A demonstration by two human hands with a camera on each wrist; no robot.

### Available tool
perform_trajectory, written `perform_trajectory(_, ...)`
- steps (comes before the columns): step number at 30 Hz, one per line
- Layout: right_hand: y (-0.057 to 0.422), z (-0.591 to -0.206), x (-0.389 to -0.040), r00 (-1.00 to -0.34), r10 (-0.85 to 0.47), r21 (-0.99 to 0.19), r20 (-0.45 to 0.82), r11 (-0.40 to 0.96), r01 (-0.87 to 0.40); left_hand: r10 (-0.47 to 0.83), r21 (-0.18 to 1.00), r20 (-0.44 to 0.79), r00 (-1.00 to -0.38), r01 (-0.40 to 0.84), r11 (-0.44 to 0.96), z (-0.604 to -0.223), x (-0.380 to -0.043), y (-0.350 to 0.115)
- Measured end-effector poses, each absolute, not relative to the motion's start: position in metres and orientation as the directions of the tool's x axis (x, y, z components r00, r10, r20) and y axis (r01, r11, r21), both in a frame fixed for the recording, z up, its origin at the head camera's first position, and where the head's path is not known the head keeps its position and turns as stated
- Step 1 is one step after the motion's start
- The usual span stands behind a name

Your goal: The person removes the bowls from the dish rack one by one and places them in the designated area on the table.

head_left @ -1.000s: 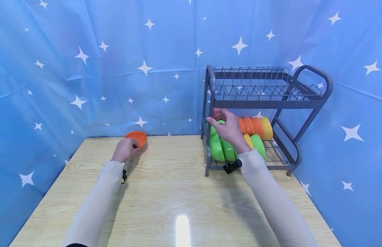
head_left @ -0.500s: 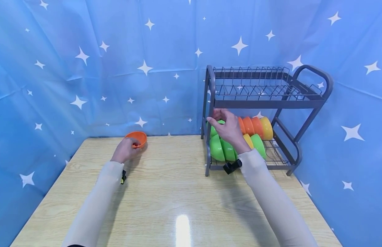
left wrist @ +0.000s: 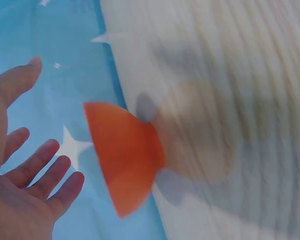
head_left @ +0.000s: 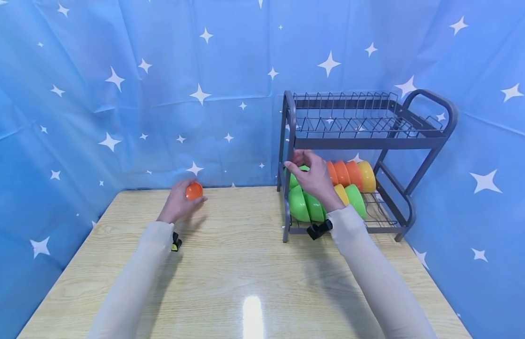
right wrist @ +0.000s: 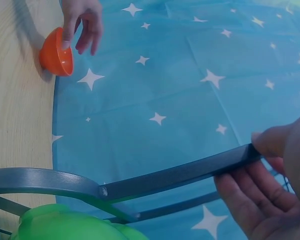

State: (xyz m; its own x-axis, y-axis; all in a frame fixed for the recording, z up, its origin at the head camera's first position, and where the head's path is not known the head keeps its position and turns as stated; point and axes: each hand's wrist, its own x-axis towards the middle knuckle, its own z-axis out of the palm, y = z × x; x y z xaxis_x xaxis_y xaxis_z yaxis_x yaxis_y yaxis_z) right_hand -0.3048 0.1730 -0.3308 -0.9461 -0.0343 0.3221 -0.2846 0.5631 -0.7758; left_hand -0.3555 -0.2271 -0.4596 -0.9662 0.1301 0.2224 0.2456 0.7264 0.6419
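An orange bowl [left wrist: 122, 157] stands upright on the wooden table near its back edge. Over it, my left hand [head_left: 179, 202] is spread, with fingers and thumb apart; the left wrist view shows a gap between the hand and the rim. Part of the bowl is hidden by this hand in the head view. My right hand [head_left: 314, 176] holds the left front post of a dark two-tier dish rack [head_left: 370, 143], thumb on one side of the bar [right wrist: 185, 172] and fingers on the other. Behind that hand are green bowls [head_left: 298, 203] on the lower tier.
More bowls, orange ones [head_left: 347, 173] and a yellow one [head_left: 366, 176], stand on edge in rows on the rack's lower tier. Wire dividers [head_left: 343, 123] line the upper tier. A blue star-patterned curtain [head_left: 228, 94] hangs close behind the table [head_left: 228, 263].
My left hand has gone from curled at the orange bowl's rim to spread above it, shifting slightly up. The right hand keeps its hold on the rack's post.
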Motion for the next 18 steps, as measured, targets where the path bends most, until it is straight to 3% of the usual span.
perform_trajectory(8,0.174,-0.334,-0.305,-0.941,-0.031,-0.777,0.336,0.555,-0.296,0.145,0.676,0.207,-0.968,0.248,0.694,-0.443,-0.348,-0.194)
perform_trajectory(18,0.173,-0.337,-0.305,-0.93,-0.029,-0.785,0.368,0.526,-0.327,0.196,0.704,0.282,-0.939,0.342,0.622,-0.421,-0.332,-0.152)
